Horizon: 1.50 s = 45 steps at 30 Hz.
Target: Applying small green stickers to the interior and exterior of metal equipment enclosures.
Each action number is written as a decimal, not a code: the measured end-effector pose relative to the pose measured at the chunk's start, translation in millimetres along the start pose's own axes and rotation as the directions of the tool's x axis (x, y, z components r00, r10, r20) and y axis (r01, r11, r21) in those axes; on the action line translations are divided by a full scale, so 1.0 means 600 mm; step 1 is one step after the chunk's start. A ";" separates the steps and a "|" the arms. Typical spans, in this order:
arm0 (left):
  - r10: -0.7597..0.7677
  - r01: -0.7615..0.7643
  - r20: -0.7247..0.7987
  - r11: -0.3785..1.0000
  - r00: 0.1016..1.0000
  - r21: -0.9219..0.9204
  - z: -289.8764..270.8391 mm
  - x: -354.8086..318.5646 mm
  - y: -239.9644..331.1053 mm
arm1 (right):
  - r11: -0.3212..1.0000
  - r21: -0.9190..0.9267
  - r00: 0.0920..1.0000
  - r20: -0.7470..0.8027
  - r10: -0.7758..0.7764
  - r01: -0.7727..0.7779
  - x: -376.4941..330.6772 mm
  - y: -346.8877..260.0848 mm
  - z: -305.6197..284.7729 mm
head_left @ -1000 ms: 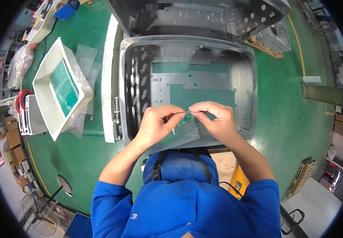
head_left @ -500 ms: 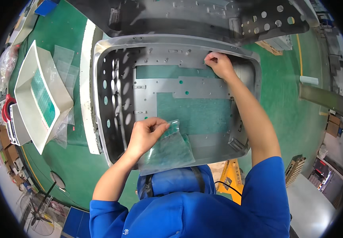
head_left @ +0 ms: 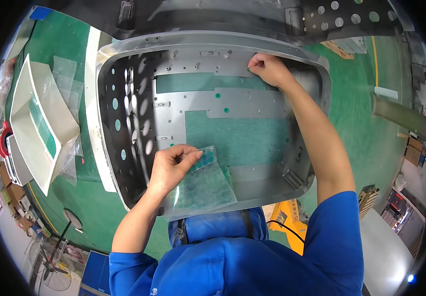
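Observation:
A clear plastic sheet (head_left: 200,192) hangs from my left hand (head_left: 169,167), pinched between thumb and fingers. Round green stickers (head_left: 205,159) show along its upper end. It droops over the near edge of a large grey metal housing (head_left: 173,116). My right hand (head_left: 272,71) reaches to the housing's far right part, fingers closed near the panel. A speck of green shows at its fingertips, seemingly a green sticker, mostly hidden. Several green dots (head_left: 226,110) sit on the panel, which has rectangular cutouts and small studs.
A second dark metal shell with round holes (head_left: 341,20) stands along the far side. At left are a white bin (head_left: 45,126), loose clear bags (head_left: 65,74) and a white beam (head_left: 94,108). A yellow lift (head_left: 289,217) shows below right, a fan (head_left: 50,269) lower left.
The view has shifted slightly, so the housing appears larger and further left. Both hands keep their pinch; my right fingers have moved slightly nearer across the panel, and the sheet's stickers show more plainly.

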<state>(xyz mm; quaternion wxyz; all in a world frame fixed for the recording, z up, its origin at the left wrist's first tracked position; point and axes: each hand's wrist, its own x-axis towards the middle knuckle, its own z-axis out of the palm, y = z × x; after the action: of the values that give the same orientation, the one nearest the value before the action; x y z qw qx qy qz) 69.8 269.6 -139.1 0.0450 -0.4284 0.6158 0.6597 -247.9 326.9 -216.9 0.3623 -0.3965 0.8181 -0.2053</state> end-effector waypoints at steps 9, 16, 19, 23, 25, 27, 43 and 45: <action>-0.005 0.006 -0.020 0.999 1.000 0.050 0.005 0.001 0.000 | 0.999 -0.031 0.999 -0.034 0.010 -0.011 0.000 -0.001 0.005; -0.015 0.016 -0.024 0.998 1.000 0.053 0.008 0.001 -0.001 | 0.996 -0.092 1.000 -0.021 0.012 -0.014 0.005 0.009 0.009; -0.014 0.015 -0.028 0.998 1.000 0.056 0.009 0.001 -0.002 | 0.996 -0.091 1.000 -0.027 0.013 -0.015 0.006 0.011 0.011; -0.025 0.027 -0.036 0.997 0.999 0.066 0.009 -0.001 0.004 | 0.995 -0.098 0.998 -0.057 0.003 -0.009 0.004 0.013 0.014; -0.026 0.028 -0.040 0.997 0.999 0.067 0.008 -0.001 0.004 | 0.994 -0.104 0.999 -0.051 0.012 -0.017 0.004 0.011 0.013; -0.022 0.025 -0.045 0.998 0.999 0.063 0.008 -0.002 0.004 | 0.994 -0.109 0.999 -0.047 0.025 -0.030 0.004 0.008 0.012; -0.022 0.025 -0.053 0.997 0.998 0.067 0.007 0.000 -0.002 | 0.993 -0.098 0.996 -0.070 0.063 -0.070 -0.002 0.004 0.014; -0.026 0.029 -0.056 0.997 0.998 0.067 0.007 0.000 -0.002 | 0.993 -0.097 0.995 -0.082 0.052 -0.060 -0.004 0.003 0.015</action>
<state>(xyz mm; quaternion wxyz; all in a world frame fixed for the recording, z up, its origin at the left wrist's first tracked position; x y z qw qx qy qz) 68.0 273.5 -140.7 0.0516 -0.4531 0.6329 0.6256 -241.2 329.5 -222.9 0.3148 -0.3826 0.8519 -0.1698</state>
